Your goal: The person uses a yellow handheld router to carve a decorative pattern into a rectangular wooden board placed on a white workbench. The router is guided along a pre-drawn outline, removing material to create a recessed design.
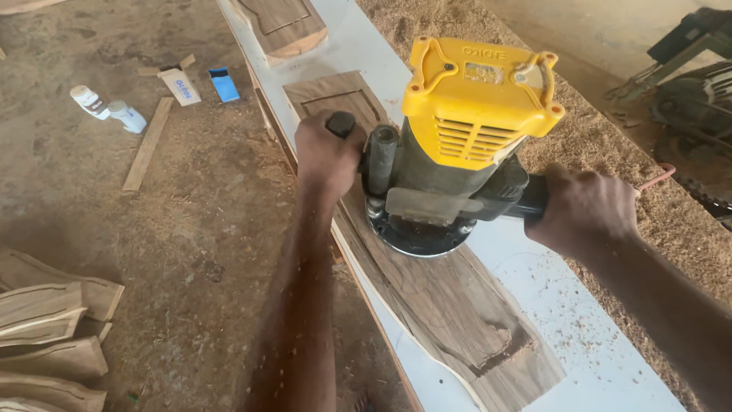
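Both fists closed on router (457, 145) handles, left hand (326, 156) & right hand (583, 210), so keep base flat on plank (450, 305) (white bench (564, 305) under), w/ even pressure.

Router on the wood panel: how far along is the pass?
Done: a cut recess shows at the near end of the wood panel, with chips on the white bench. In hand: left hand and right hand grip the yellow router mid-panel. Left: the far stretch under and beyond the base can't be judged.
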